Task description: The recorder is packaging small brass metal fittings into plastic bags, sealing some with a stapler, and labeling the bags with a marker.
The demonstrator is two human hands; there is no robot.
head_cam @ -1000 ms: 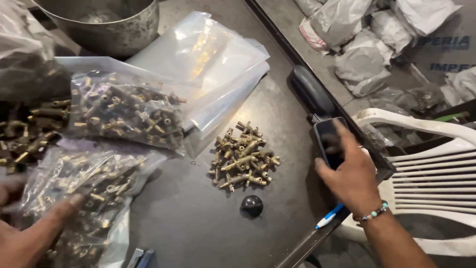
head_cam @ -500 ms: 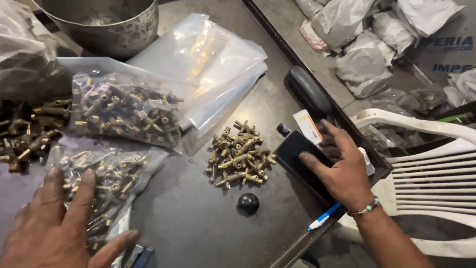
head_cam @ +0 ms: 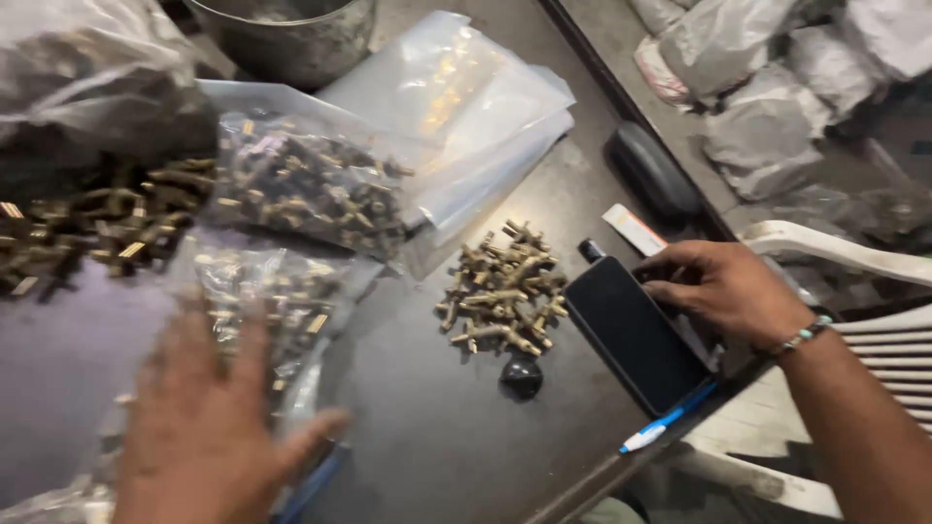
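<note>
A black phone point(head_cam: 636, 335) lies flat on the dark bench point(head_cam: 427, 427), close to its right edge, with its long side running diagonally. The right hand point(head_cam: 728, 291) rests against the phone's upper right side; its fingers point(head_cam: 670, 260) are curled loosely over that edge, touching it rather than clamped around it. A beaded bracelet point(head_cam: 801, 337) sits on that wrist.

Just left of the phone is a small heap of brass fittings point(head_cam: 500, 286), and below the heap a small black knob point(head_cam: 521, 376). A blue and white pen point(head_cam: 670, 419) lies at the bench edge, just below the phone's lower corner.

The left hand point(head_cam: 209, 427) is well apart from the phone, at the lower left. It is blurred, flat, fingers spread and released, lying over a clear plastic bag of brass fittings point(head_cam: 282, 291). A second filled bag point(head_cam: 311, 184) lies above it, with loose fittings point(head_cam: 87, 228) to the left and empty clear bags point(head_cam: 476, 107) to the right. A metal bowl point(head_cam: 291, 39) stands at the top, and a white plastic chair point(head_cam: 874, 291) is beside the bench on the right.
</note>
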